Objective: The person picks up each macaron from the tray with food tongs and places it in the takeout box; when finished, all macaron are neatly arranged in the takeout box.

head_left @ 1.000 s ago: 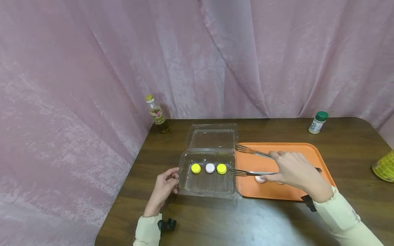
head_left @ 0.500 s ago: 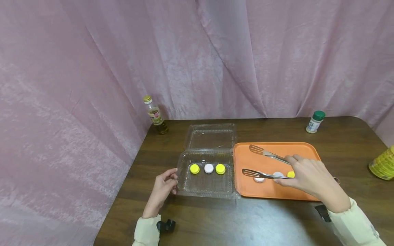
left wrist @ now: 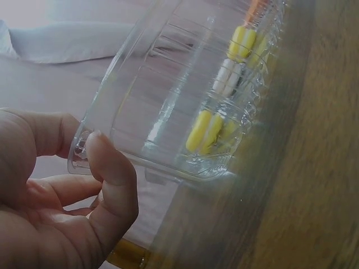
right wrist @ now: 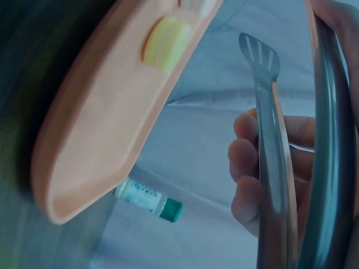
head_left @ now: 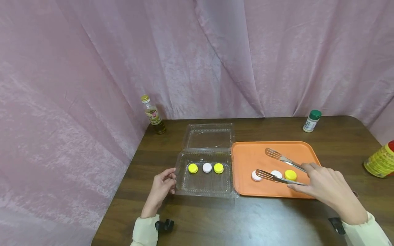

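My left hand (head_left: 161, 186) pinches the rim of a clear plastic clamshell container (head_left: 203, 186), its lid (head_left: 210, 137) folded back. In the container sit a yellow macaron (head_left: 193, 168), a white macaron (head_left: 207, 167) and another yellow macaron (head_left: 218, 168) in a row. My right hand (head_left: 327, 189) holds metal tongs (head_left: 290, 163) with slotted ends over the orange tray (head_left: 246, 153). The tong arms are spread, with nothing between their tips in the right wrist view. On the tray lie two white macarons (head_left: 256, 176) and a yellow macaron (head_left: 290, 175); the lower tong arm overlaps the whites.
An oil bottle (head_left: 154, 116) stands at the back left of the wooden table (head_left: 209, 218). A green-capped shaker (head_left: 312, 121) is behind the tray, and a yellow container with a red top (head_left: 381, 160) at the right edge. A pink curtain (head_left: 197, 61) hangs behind.
My right hand has drawn the tongs rightward, from beside the container to over the tray, uncovering the macarons there. The left hand keeps its grip on the container.
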{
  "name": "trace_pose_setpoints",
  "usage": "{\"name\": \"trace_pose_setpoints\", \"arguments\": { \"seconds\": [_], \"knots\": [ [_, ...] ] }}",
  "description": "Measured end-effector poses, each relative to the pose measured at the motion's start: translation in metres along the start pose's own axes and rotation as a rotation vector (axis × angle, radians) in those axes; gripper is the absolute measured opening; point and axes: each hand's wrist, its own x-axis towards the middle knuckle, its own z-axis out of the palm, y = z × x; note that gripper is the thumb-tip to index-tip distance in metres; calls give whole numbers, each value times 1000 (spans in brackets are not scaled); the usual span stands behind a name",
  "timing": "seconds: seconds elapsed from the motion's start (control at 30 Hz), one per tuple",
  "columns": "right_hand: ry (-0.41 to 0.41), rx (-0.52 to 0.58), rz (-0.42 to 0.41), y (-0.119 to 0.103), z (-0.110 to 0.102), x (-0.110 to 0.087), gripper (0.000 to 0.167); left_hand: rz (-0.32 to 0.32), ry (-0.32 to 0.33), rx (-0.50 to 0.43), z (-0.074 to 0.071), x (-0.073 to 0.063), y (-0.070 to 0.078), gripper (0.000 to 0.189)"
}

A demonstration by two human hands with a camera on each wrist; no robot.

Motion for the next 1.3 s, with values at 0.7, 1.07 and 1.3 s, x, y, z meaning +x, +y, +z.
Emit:
{"name": "trace_pose_setpoints", "arguments": {
  "seconds": [0.7,1.07,1.3],
  "knots": [
    [-55,14,138,36,2,-37,71,-28,2,-3,-1,1,-3,50],
    [-3,-5,105,49,7,-54,68,-7,-3,4,-1,1,-2,51],
    [11,-26,76,54,11,-58,56,-15,-7,-8,0,0,-1,51]
  ]
}}
